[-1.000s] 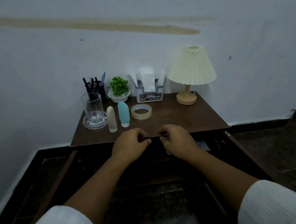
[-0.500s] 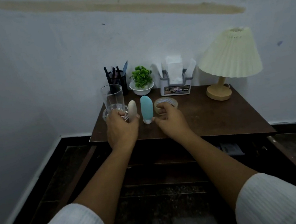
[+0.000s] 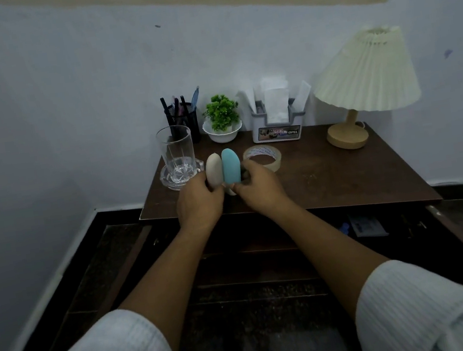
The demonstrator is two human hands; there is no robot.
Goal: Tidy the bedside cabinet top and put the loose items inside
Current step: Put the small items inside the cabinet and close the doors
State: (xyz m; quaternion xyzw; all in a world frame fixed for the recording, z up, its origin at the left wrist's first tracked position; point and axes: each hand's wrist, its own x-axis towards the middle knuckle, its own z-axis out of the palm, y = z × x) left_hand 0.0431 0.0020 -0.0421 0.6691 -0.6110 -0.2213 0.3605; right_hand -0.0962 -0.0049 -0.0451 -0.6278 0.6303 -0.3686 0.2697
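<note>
Two squeeze tubes are upright and touching, rounded ends up. The left hand (image 3: 198, 202) curls its fingers round the beige tube (image 3: 213, 169), and the right hand (image 3: 259, 186) pinches the blue tube (image 3: 230, 166). One glass (image 3: 176, 153) stands just left of the left fingers, one tape roll (image 3: 262, 157) just behind the right fingers. Bare cabinet top (image 3: 330, 178) spreads rightward.
</note>
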